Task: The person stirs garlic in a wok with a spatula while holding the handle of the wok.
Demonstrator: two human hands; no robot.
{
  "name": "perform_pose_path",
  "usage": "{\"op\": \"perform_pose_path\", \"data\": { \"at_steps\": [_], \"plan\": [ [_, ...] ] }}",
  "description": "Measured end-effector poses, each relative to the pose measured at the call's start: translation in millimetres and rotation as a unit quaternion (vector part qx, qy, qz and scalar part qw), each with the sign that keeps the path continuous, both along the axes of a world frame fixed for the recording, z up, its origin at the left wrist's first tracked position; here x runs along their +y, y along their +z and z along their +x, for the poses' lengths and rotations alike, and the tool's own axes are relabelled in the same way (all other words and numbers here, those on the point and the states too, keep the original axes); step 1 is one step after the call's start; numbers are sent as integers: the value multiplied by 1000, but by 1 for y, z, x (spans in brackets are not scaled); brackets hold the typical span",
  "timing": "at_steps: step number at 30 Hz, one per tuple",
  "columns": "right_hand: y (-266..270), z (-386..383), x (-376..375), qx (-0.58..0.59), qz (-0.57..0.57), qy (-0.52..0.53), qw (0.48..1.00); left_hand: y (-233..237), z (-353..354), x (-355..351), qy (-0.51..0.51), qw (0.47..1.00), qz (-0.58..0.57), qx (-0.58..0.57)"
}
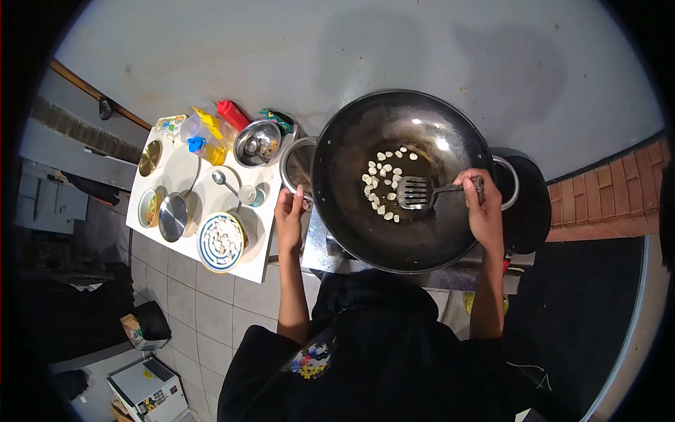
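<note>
A large dark wok (365, 243) sits on the stove, with a loop handle on each side. My left hand (290, 211) is closed on its left handle (284, 167). In my right hand (481, 211) is the handle of a metal slotted spatula (415, 193). The spatula's head rests in the wok, against the right side of several small pale slices (368, 184) that look like garlic. They lie in a loose curve in a little oil at the wok's bottom.
On the left, a white table (261, 271) bears a plate of pale pieces (221, 243), a metal bowl (257, 143), an oil bottle (214, 152), a red squeeze bottle (233, 114) and a spoon (222, 180). A round black surface (531, 211) lies right of the wok.
</note>
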State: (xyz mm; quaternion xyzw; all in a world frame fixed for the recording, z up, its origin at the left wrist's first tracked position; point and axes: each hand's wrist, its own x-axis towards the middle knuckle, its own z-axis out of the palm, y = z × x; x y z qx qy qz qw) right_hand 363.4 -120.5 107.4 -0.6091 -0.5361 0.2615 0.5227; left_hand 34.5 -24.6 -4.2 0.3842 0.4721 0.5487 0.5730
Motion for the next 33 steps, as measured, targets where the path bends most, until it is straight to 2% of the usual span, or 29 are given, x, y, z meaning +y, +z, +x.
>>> {"op": "perform_pose_path", "data": {
  "at_steps": [3,5,13,19,23,25,28,33],
  "plan": [
    [5,2,-2,-3,-5,-23,1000,-3,-2,0,-6,1000,9,-1],
    [9,2,-2,-73,79,4,994,-3,0,0,-8,1000,6,-4],
    [6,-11,-8,-117,65,55,989,-5,-1,1,-4,1000,3,-8],
    [7,-25,-3,-165,68,146,973,-5,1,0,9,1000,-12,-10],
    [16,-33,4,-137,34,167,976,-4,-1,0,4,1000,-4,-5],
    [20,-33,9,-67,9,142,988,-5,-1,0,4,1000,-6,-19],
    [6,-23,19,-95,49,152,983,-1,2,-2,4,1000,1,-18],
    [1,-21,19,-93,30,123,988,-8,-1,0,-2,1000,5,-22]
  ]
}}
